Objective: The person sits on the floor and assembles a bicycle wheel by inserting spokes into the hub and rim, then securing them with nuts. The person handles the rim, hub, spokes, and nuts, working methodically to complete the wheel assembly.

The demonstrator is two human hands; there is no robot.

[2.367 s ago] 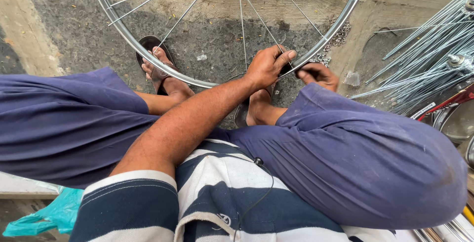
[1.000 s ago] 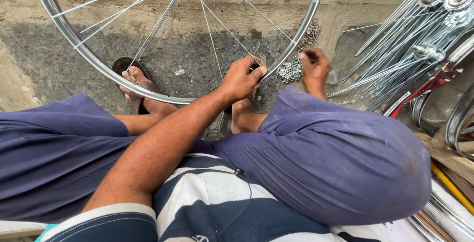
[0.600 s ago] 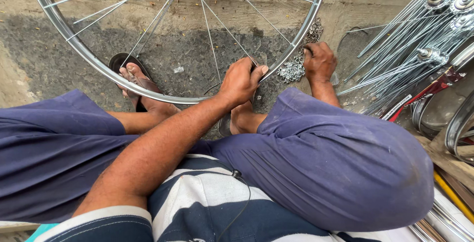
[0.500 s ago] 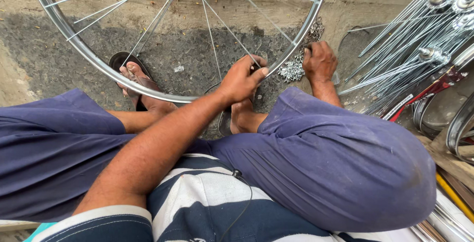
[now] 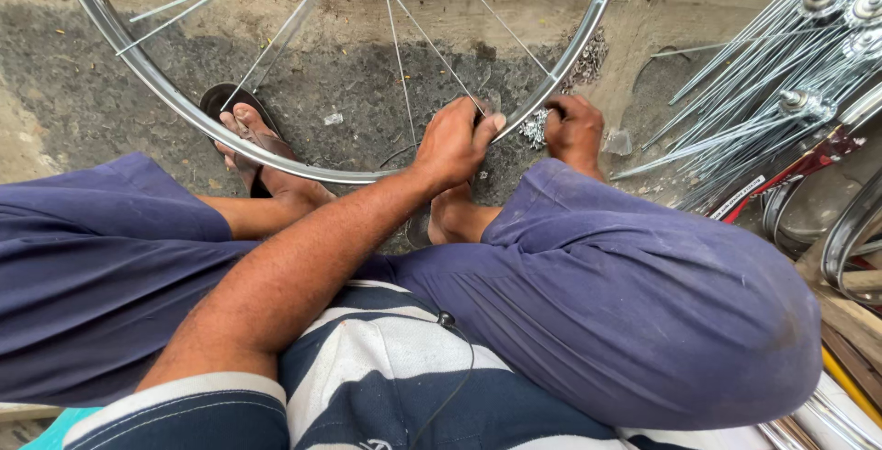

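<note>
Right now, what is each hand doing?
Left hand: closed on the wheel rim.
Right hand: curled beside the rim by the small metal bits; contents cannot be told.

We are seeing soft, even daylight with no hard shadows. Glare is glinting off the wheel rim (image 5: pixel 276 161) and the spokes at two o'clock. Edges are bowing from wide-angle distortion; focus is staying sharp throughout.

Single head cam, looks steeply down over seated lap toward ground; close range, wheel rim (image 5: pixel 276 161) cropped at top; probably wide-angle, edges warped.
</note>
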